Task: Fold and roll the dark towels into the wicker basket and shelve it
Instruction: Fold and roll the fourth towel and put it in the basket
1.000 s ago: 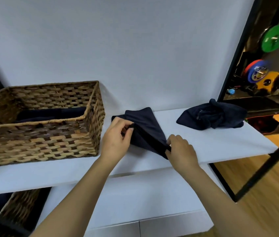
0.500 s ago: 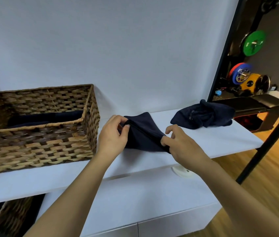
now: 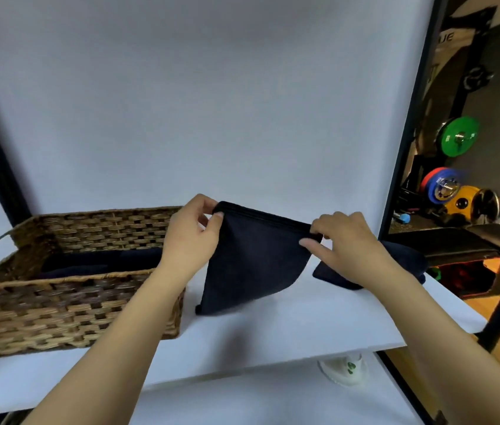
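Head view: wicker basket (image 3: pixel 67 305) on the left of the white desk (image 3: pixel 273 332), open at the top, holding dark towels (image 3: pixel 101 262) laid along its floor; how many lie there cannot be told. Just right of the basket, 2 hands hold 1 dark towel (image 3: pixel 251 265) raised above the desk. Left hand (image 3: pixel 193 237) pinches the upper left corner between thumb and fingers; right hand (image 3: pixel 343 240) pinches the upper right corner, thumb in front. The top hem runs taut between the 2 grips, sloping down to the right, and the cloth hangs folded, its lower edge close to the desk surface; contact there cannot be told. A second dark towel (image 3: pixel 408 262) lies crumpled on the desk behind the right wrist, partly hidden. Below the desk edge, a small white object with green marks (image 3: pixel 346 369), too blurred to read. Right of the black frame post (image 3: pixel 408 118), coloured weight plates (image 3: pixel 460 136) and a dark bench (image 3: pixel 469 240). Writing at top right reads "UE", the rest cut off
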